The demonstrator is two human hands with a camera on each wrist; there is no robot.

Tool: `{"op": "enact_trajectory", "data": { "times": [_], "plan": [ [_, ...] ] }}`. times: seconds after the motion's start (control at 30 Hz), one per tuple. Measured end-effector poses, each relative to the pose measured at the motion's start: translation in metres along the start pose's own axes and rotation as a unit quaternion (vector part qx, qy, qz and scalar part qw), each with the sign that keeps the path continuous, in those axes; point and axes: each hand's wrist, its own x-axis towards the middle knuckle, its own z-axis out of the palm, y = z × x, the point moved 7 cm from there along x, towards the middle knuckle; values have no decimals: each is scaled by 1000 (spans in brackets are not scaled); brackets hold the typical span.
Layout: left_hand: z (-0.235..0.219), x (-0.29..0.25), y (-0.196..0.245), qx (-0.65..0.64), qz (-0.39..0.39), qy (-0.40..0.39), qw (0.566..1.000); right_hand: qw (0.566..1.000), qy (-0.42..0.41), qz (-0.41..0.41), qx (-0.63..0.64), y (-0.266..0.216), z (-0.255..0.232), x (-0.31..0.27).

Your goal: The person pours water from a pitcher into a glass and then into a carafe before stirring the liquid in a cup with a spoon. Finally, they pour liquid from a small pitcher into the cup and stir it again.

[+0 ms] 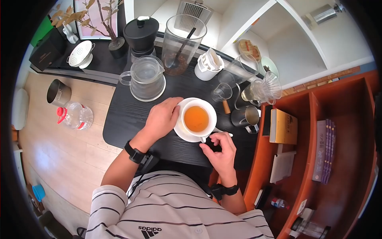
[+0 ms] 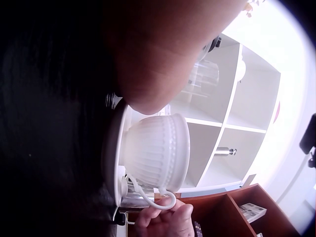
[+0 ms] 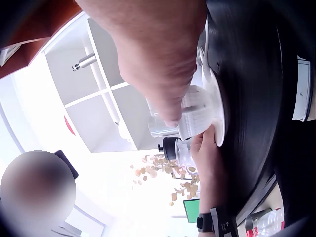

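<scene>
A white teacup (image 1: 196, 118) of amber tea stands on a white saucer (image 1: 184, 133) on the black table. My left hand (image 1: 162, 118) holds the saucer's left rim, fingers along the far side and thumb near the cup. Close to the cup's handle (image 2: 170, 201), my right hand (image 1: 222, 153) has its thumb and fingers apart, with the handle near the thumb tip. A white spoon (image 1: 223, 132) lies on the saucer's right side, its end passing by the right fingers. Ribbing shows on the cup's outside in the left wrist view.
Behind the cup stand a glass server (image 1: 147, 77), a black-lidded grinder (image 1: 141, 36), a tall glass vessel (image 1: 184, 44) and a white cup with a drip bag (image 1: 209, 63). A steel pitcher (image 1: 245, 116) and wooden-handled glass (image 1: 222, 93) stand right. A brown shelf (image 1: 310, 143) borders the table.
</scene>
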Motion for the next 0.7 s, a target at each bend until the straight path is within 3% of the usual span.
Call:
{"op": "enact_trajectory", "data": {
  "times": [0.23, 0.7],
  "plan": [
    [1, 0, 0, 1, 9, 7, 1000, 999, -9, -40, -20, -10, 11, 5],
    [0, 1, 2, 5, -1, -5, 1000, 1000, -2, -16, 15, -2, 13, -1]
  ]
}}
